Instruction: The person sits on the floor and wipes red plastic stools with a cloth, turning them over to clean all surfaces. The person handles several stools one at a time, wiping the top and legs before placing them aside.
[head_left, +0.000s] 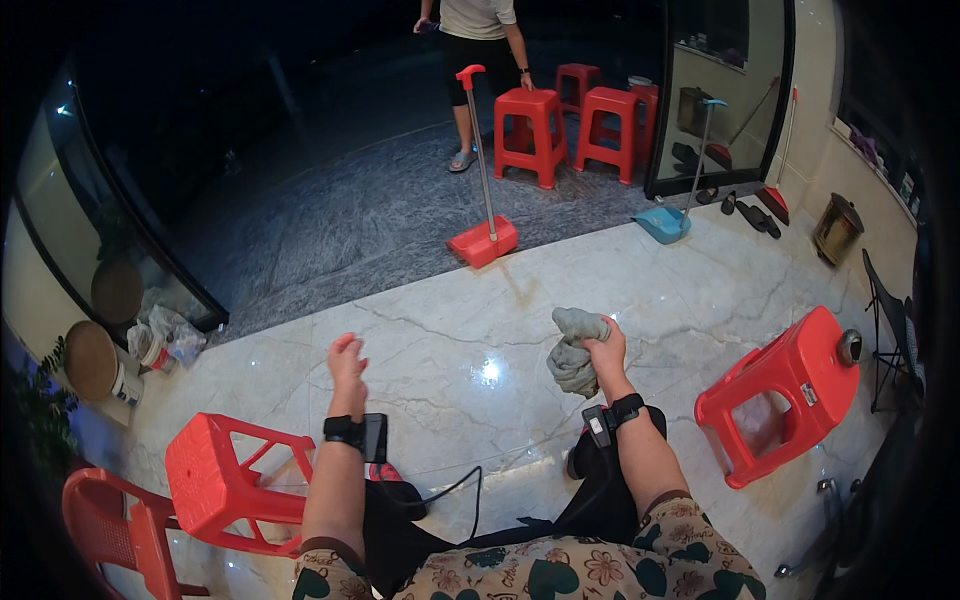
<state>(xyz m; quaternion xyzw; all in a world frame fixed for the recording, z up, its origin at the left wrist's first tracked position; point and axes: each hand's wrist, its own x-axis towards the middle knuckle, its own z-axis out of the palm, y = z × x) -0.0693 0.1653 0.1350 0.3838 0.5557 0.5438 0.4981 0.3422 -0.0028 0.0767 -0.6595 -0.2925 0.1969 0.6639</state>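
My right hand grips a bunched grey-green cloth, which hangs in folds above the tiled floor. My left hand is raised with nothing in it, its fingers loosely bent and apart. Each wrist wears a black strap with a small device, and a black cable runs near my lap. Below my left forearm stands a red plastic stool. Another red stool stands at the right with a small metallic object on its seat.
In the doorway are a red dustpan and a blue dustpan. Beyond them a person touches a red stool. Shoes and a metal bin are at the right; a red chair is at the lower left.
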